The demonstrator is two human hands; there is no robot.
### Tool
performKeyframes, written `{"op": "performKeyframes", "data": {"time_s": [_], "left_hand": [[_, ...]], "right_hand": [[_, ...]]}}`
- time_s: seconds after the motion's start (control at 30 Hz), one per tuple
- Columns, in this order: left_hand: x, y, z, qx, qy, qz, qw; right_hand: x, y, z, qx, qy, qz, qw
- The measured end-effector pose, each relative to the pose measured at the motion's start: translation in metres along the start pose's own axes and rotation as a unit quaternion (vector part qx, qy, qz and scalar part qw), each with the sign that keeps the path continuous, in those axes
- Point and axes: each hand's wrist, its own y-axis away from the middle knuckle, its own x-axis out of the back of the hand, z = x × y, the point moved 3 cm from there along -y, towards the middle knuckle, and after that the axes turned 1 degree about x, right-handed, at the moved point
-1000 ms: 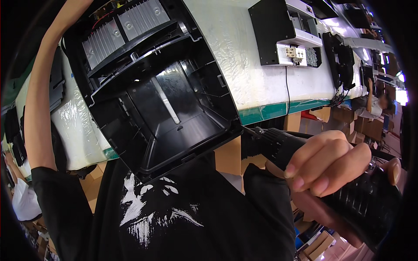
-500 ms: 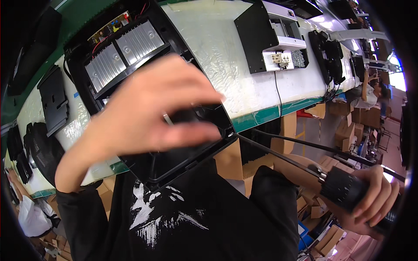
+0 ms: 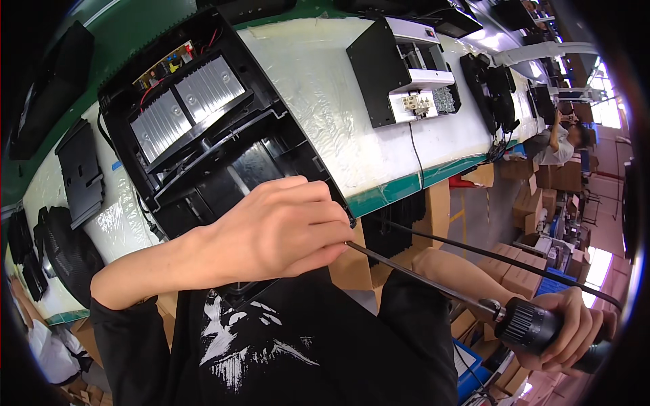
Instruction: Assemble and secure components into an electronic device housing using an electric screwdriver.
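My right hand (image 3: 565, 331) is wrapped round a black electric screwdriver (image 3: 525, 325). Its long metal bit (image 3: 420, 281) points left, toward the near right corner of a black plastic housing (image 3: 274, 125). At the bit's tip, my left hand (image 3: 288, 233) is closed with fingers pinched together. Whatever lies between those fingertips is hidden. The left hand and forearm cover much of the housing's near part. Two ribbed silver metal plates (image 3: 210, 84) sit in the far half of the housing, beside a small circuit board (image 3: 162, 65) with red wires.
On the white-covered table (image 3: 325, 95) stands a black-and-white box-shaped device (image 3: 379, 74) with a tray of small metal parts (image 3: 445, 99). Black flat panels (image 3: 80, 172) lie to the left. A black cable (image 3: 501, 260) runs above the screwdriver. Cardboard boxes (image 3: 525, 274) stand at right.
My left hand has come from a spread, blurred pose over the housing to a closed pinch at the bit's tip. The screwdriver stays in my right hand, shifted slightly left.
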Motion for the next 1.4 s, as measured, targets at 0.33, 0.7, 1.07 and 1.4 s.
{"op": "performKeyframes", "data": {"time_s": [0.33,0.7,1.07,1.4], "left_hand": [[-0.005,-0.003,0.005,-0.055,-0.096,-0.130,0.985],[0.083,0.012,-0.036,0.111,-0.193,0.074,0.972],[0.201,0.128,-0.161,0.388,-0.235,0.317,0.833],[0.211,0.144,-0.169,0.449,-0.256,0.329,0.790]], "right_hand": [[-0.002,0.004,0.030,0.013,-0.212,-0.053,0.976],[-0.017,0.014,0.060,-0.177,-0.133,-0.103,0.970],[-0.065,0.053,0.179,-0.383,0.071,-0.249,0.886],[-0.056,0.070,0.192,-0.572,0.031,-0.220,0.789]]}}
